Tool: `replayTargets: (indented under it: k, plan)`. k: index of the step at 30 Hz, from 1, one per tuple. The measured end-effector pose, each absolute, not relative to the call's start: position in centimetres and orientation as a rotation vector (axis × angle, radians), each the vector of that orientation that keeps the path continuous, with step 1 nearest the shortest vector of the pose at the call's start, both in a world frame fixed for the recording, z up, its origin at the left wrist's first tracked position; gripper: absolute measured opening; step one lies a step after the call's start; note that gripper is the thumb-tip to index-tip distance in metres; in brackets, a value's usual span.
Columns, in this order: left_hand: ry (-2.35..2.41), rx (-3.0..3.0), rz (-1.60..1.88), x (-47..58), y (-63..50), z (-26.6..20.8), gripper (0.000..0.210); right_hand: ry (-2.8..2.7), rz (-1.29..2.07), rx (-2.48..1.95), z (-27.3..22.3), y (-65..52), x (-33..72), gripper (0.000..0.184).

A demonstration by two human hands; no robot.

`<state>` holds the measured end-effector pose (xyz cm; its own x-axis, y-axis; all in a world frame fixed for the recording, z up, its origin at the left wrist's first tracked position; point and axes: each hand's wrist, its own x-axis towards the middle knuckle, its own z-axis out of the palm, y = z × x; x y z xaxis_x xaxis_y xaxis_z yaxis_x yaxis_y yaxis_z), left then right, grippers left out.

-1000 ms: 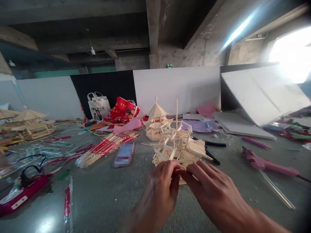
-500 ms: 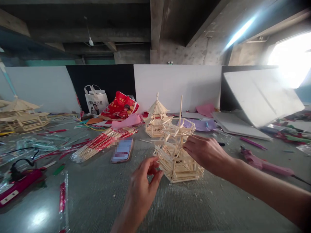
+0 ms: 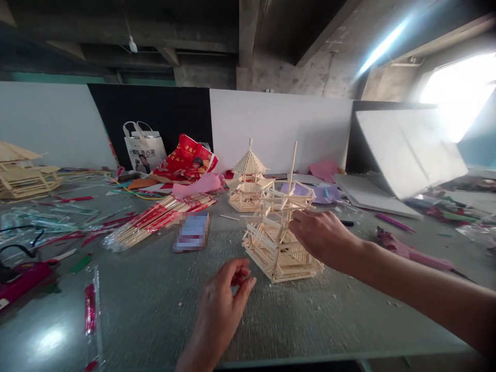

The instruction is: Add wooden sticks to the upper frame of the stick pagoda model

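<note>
On the table, your right hand pinches the stick tower; its roof is not built. Your left hand hovers near, fingers loosely curled, holding nothing.

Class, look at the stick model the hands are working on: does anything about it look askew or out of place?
Yes. The near stick model leans left on the table, its tall centre stick tilted, while the right hand touches its upper frame. The left hand hovers apart.

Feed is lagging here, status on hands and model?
Right hand pinching unfinished pale wooden stick tower. Left hand off it, empty. Finished stick pavilion close behind.
</note>
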<state>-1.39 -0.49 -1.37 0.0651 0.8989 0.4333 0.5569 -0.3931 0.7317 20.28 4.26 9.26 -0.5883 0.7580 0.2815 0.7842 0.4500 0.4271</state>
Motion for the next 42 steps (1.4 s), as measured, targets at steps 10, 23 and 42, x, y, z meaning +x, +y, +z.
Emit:
replayTargets:
  k: [10,23,42]
  plan:
    - [1.435,1.985,1.224,-1.3,-0.8,-1.7,0.016,-2.618,-0.884,-1.488,9.3,4.1,19.7,0.016]
    - [1.358,2.727,1.246,3.2,1.3,8.1,0.016,-2.479,-0.854,-1.406,7.8,4.2,21.1,0.015]
    - [1.834,3.036,0.704,8.2,4.0,7.8,0.023,-2.357,-0.724,-1.313,6.9,4.7,21.8,0.014]
